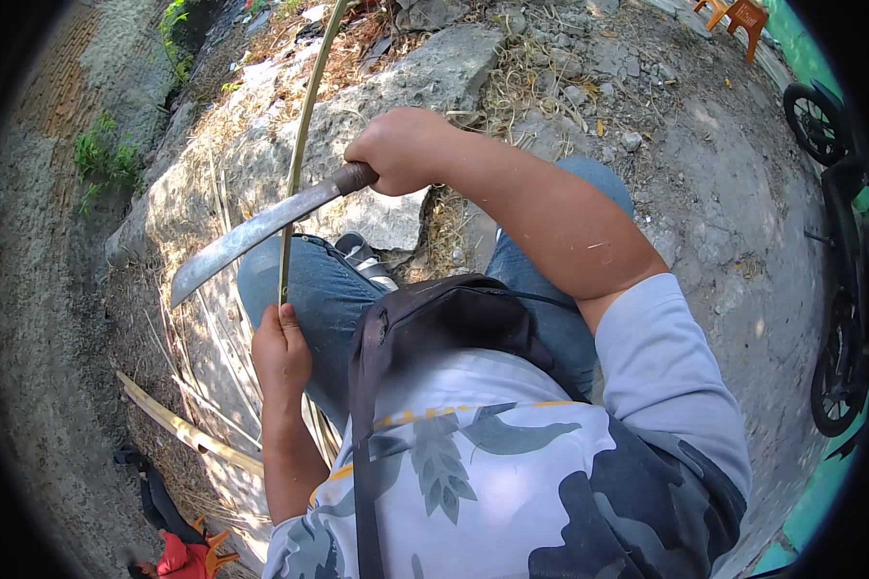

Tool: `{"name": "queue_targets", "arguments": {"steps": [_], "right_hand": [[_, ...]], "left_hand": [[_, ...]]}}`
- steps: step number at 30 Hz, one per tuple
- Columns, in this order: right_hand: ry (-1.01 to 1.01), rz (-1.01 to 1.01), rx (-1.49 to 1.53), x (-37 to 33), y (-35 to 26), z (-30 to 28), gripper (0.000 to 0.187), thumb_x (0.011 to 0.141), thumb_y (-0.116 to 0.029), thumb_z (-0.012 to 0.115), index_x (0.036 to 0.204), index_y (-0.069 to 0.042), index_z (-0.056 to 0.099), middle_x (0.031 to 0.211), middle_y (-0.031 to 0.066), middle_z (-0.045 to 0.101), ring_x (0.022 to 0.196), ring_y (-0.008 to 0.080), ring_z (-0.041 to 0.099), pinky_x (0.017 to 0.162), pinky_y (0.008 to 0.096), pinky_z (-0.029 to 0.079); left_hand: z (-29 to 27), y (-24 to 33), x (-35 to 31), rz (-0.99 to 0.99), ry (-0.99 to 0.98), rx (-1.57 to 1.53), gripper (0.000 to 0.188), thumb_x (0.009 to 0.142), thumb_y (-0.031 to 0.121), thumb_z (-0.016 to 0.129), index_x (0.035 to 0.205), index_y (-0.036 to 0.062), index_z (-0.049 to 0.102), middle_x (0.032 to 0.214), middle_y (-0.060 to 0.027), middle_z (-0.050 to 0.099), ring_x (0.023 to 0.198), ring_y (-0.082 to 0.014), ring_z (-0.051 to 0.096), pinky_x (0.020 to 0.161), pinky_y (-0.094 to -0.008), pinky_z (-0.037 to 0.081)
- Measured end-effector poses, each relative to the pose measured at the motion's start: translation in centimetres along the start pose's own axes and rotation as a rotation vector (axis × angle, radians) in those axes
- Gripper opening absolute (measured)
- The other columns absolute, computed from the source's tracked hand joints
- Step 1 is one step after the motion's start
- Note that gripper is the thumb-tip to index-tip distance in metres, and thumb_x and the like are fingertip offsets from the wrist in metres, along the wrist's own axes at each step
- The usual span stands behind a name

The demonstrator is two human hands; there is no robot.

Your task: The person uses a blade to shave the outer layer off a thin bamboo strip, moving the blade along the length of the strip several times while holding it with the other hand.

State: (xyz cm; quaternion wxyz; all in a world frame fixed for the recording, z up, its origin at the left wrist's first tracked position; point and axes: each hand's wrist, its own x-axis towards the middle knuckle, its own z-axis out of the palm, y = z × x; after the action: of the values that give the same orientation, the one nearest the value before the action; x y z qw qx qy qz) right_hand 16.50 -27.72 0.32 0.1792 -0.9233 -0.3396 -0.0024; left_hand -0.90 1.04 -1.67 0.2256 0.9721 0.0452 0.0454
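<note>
My right hand (406, 152) is closed round the dark handle of a machete (251, 234), whose broad grey blade points to the left and slightly down. The blade crosses a long, thin bamboo strip (305, 125), apparently touching it above my left knee. Thumb and fingers of my left hand (282, 352) pinch the near end of this strip, which rises away from me past the top of the view. Part of the strip is hidden behind the blade. A black bag (444, 323) lies across my lap, its strap over my shirt.
Split strips (227, 338) and a thicker bamboo piece (188, 429) lie at my left. Rock slabs (434, 72) and dry shavings (541, 82) are ahead. A motorcycle (840, 261) stands at the right, orange chairs (743, 19) far right. A person in red (179, 555) is at lower left.
</note>
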Motion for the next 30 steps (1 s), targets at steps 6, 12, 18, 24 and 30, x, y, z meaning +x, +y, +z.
{"name": "queue_targets", "arguments": {"steps": [6,12,18,24,30], "right_hand": [[0.145,0.04,-0.165,0.5,2.9,-0.5,0.016,0.073,-0.018,0.072,0.089,-0.019,0.07,0.082,0.0072,0.071,0.085,0.0301,0.071,0.079,0.0463,0.056],[0.178,0.143,-0.109,0.2,2.0,-0.9,0.016,0.076,-0.021,0.07,0.091,-0.019,0.068,0.085,0.0079,0.071,0.084,0.0304,0.071,0.075,0.0469,0.057],[0.144,0.038,-0.083,0.3,0.1,-0.4,0.012,0.076,-0.022,0.069,0.087,-0.018,0.068,0.08,0.0081,0.071,0.079,0.0309,0.071,0.075,0.0464,0.056],[0.153,-0.104,-0.208,1.2,-0.1,0.5,0.012,0.075,-0.02,0.07,0.087,-0.018,0.068,0.078,0.0074,0.071,0.079,0.0299,0.07,0.08,0.0434,0.053],[0.275,0.202,-0.155,0.4,5.3,0.1,0.015,0.076,-0.023,0.071,0.089,-0.017,0.067,0.082,0.0079,0.071,0.082,0.031,0.071,0.077,0.0475,0.055]], "left_hand": [[-0.4,-0.2,-0.2,-0.009,-0.036,-0.038,0.043,0.109,0.035,0.045,0.083,0.0013,0.052,0.06,-0.0159,0.05,0.053,-0.0315,0.05,0.054,-0.0433,0.038],[-0.2,-1.0,-0.3,0.014,-0.015,-0.11,0.042,0.109,0.034,0.045,0.083,0.0009,0.052,0.06,-0.0124,0.047,0.053,-0.0238,0.044,0.054,-0.0401,0.037],[0.0,-0.8,-0.1,-0.012,0.011,-0.141,0.043,0.109,0.034,0.046,0.083,0.0009,0.053,0.06,-0.0115,0.047,0.054,-0.0222,0.044,0.054,-0.0389,0.037],[-0.4,-1.0,-0.4,-0.017,-0.023,-0.094,0.042,0.109,0.034,0.047,0.083,0.0009,0.053,0.059,-0.0111,0.047,0.053,-0.0218,0.044,0.054,-0.039,0.037],[-0.2,-0.9,0.2,0.021,-0.047,-0.14,0.043,0.109,0.034,0.047,0.082,0.0012,0.052,0.058,-0.0104,0.047,0.053,-0.0212,0.044,0.053,-0.0389,0.036]]}}
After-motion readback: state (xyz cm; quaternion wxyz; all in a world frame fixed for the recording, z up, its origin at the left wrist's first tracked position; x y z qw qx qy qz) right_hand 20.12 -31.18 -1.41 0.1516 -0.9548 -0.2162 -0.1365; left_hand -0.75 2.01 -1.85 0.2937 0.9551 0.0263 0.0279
